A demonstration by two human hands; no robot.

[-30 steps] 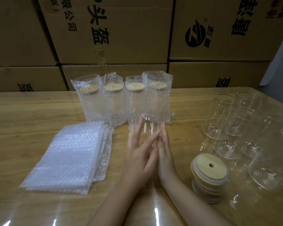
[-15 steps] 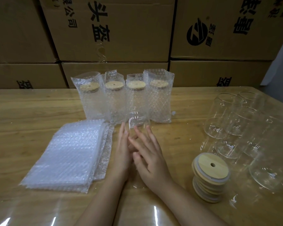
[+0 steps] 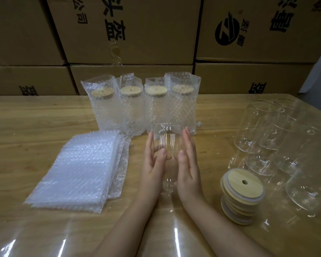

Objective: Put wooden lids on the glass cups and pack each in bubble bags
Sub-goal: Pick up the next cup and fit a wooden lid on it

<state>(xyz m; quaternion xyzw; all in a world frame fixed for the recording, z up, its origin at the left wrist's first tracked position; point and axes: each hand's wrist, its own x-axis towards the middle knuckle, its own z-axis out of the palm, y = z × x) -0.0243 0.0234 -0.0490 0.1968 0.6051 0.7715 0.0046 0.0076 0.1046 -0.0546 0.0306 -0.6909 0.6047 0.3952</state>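
Left of the stack of wooden lids (image 3: 242, 188), a lidless glass cup (image 3: 166, 143) sits between the left hand (image 3: 153, 167) and the right hand (image 3: 190, 167). Both hands are flat, fingers straight, palms pressed to its sides and thumbs on its near face. Only friction holds it, so I judge the smooth glass may slip or tip if the palms ease off, and reaching for a lid would leave one flat hand to steady it. Farther left of the lids lies the pile of bubble bags (image 3: 78, 167). Just beyond the lids, bare glass cups (image 3: 267, 130) crowd together, easy to knock. Beyond the lids and leftward, four packed cups (image 3: 141, 104) stand in a row before cartons (image 3: 130, 30). The held cup's base is hard to make out, so I cannot tell whether it touches the worktop (image 3: 35, 117). The bare cups run out of frame, their count unclear.
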